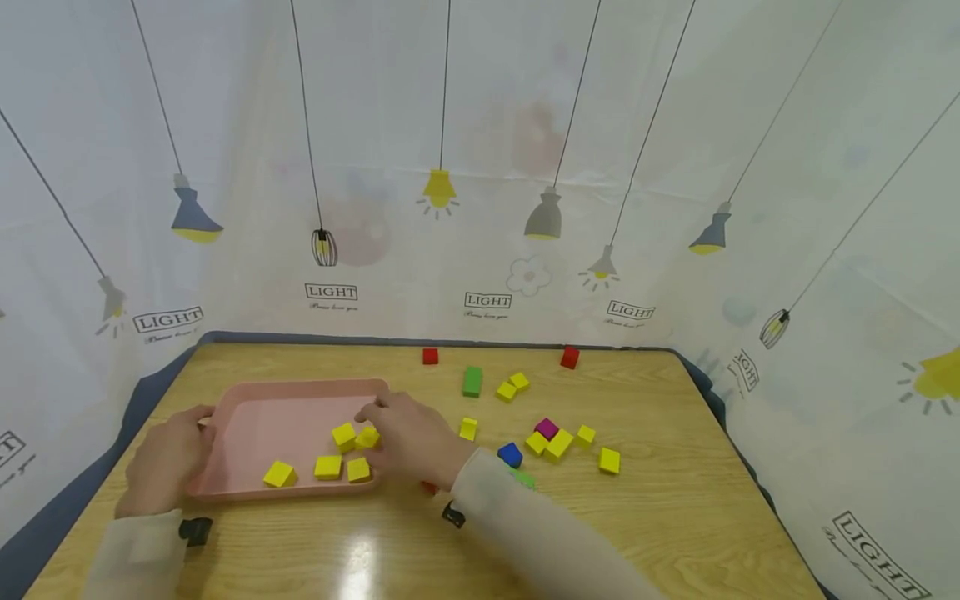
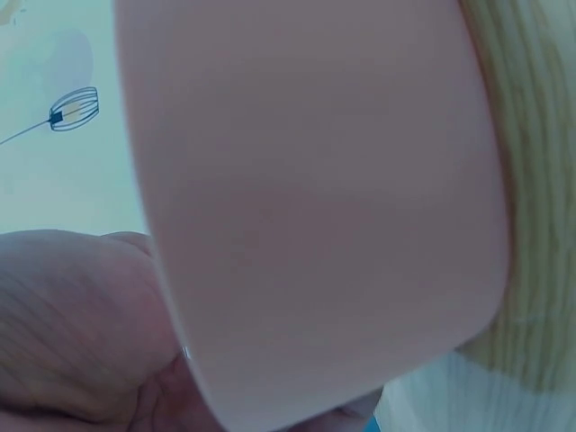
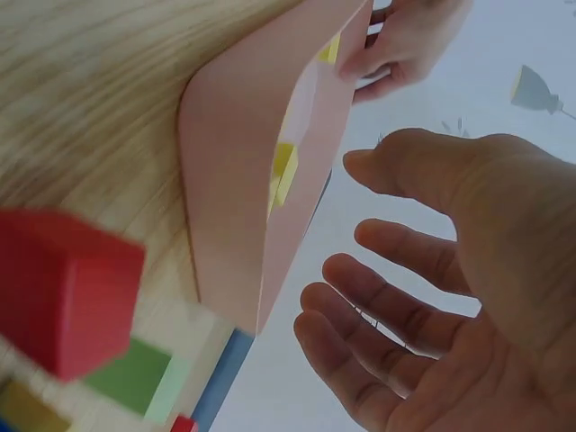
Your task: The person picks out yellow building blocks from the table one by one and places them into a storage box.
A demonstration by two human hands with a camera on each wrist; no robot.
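Note:
A pink tray (image 1: pixel 300 387) lies on the left of the table with several yellow blocks (image 1: pixel 327 467) in it. At its left end my left hand (image 1: pixel 168 458) grips the rim. The left wrist view shows the tray's outer wall (image 2: pixel 315 198) beside the left palm (image 2: pixel 81 324). My right hand (image 1: pixel 416 437) is over the tray's right end, close to a yellow block (image 1: pixel 367 438). In the right wrist view the fingers of that right hand (image 3: pixel 441 261) are spread and slightly bent, with nothing between them.
Right of the tray are scattered yellow blocks (image 1: pixel 558 446), a blue block (image 1: pixel 510 454), a purple block (image 1: pixel 547 428) and a green block (image 1: pixel 472 382). Red blocks (image 1: pixel 570 357) lie near the back edge; another red block (image 3: pixel 72 288) is near the right wrist. A printed curtain (image 1: pixel 487 250) surrounds the table.

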